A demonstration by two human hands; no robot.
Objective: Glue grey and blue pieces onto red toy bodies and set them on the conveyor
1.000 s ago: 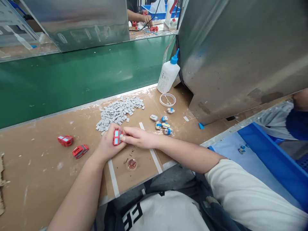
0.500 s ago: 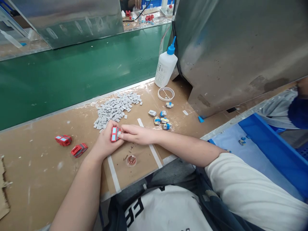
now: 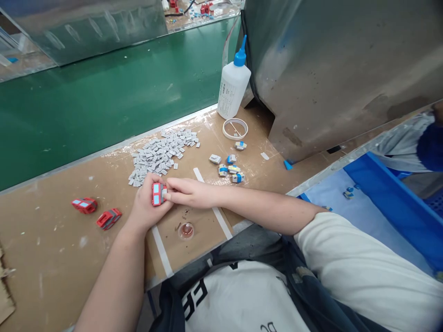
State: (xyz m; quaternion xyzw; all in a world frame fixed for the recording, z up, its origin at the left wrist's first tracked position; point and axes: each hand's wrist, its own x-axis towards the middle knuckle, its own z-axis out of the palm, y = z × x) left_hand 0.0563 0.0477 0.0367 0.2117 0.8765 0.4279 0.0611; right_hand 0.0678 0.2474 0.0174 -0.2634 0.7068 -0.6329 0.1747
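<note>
My left hand [image 3: 142, 205] is closed around a red toy vehicle body [image 3: 156, 195] with pale blue windows and a grey side. The thumb and fingers of my right hand [image 3: 190, 192] pinch a small light grey piece [image 3: 164, 194] against that grey side. Just beyond my hands lies a heap of small grey tiles [image 3: 155, 157]. To the left, two more red toy vehicle bodies [image 3: 84, 205] rest on the table. Nearer to me than the hands stands a small clear cup [image 3: 186, 231] with reddish liquid.
A white bottle with a blue nozzle [image 3: 232, 87] stands at the back beside a tape ring [image 3: 235, 129]. Several small blue and grey parts [image 3: 234, 169] lie right of the heap. A metal panel [image 3: 332, 60] and a blue bin [image 3: 394, 207] bound the right side.
The camera view has shifted slightly, so the scene sits a little further left. Both hands keep their hold on the red body and the grey piece.
</note>
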